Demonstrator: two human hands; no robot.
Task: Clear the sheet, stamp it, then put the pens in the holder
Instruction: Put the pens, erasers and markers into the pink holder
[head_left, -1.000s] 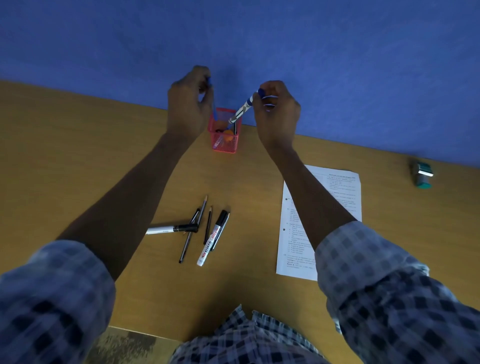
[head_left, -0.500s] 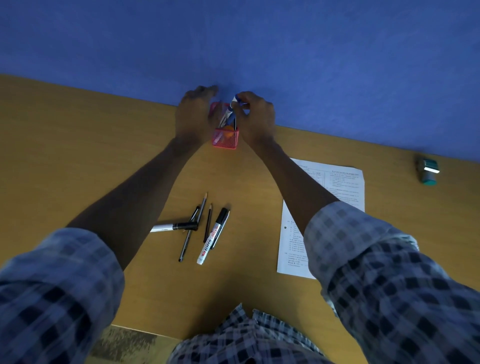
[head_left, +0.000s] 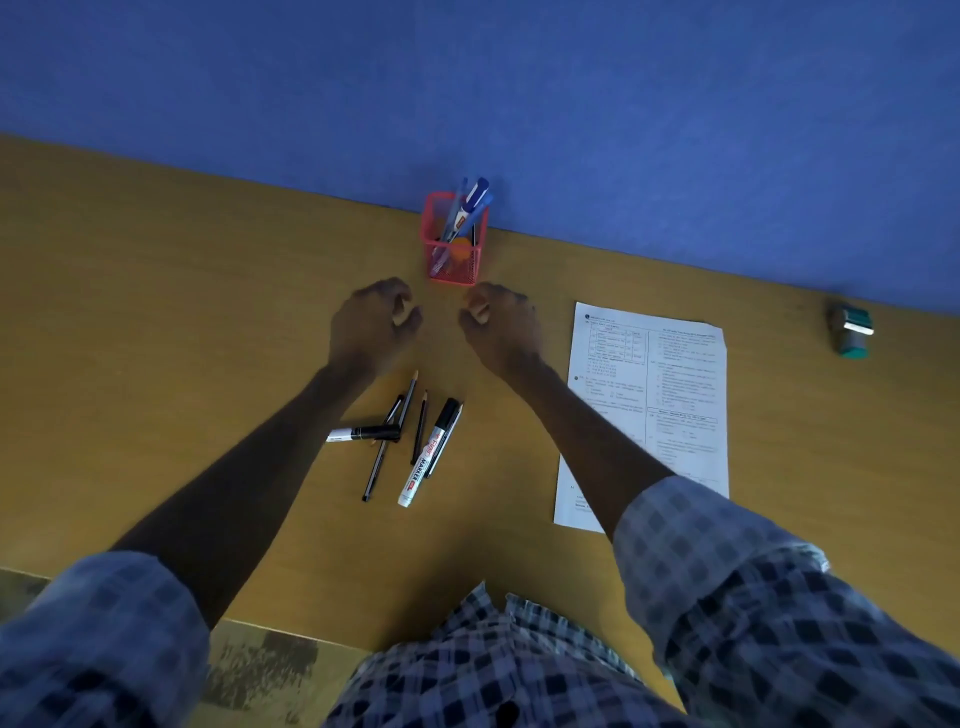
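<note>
I am seeing both hands hovering empty, fingers loosely curled: left hand, right hand. The holder is standing just beyond them; loose pens are lying nearer me, the sheet to their right.

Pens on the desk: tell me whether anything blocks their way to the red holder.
Nothing visible does. The loose pens lie on bare desk below the red holder; only the empty left hand and right hand hover between.
</note>
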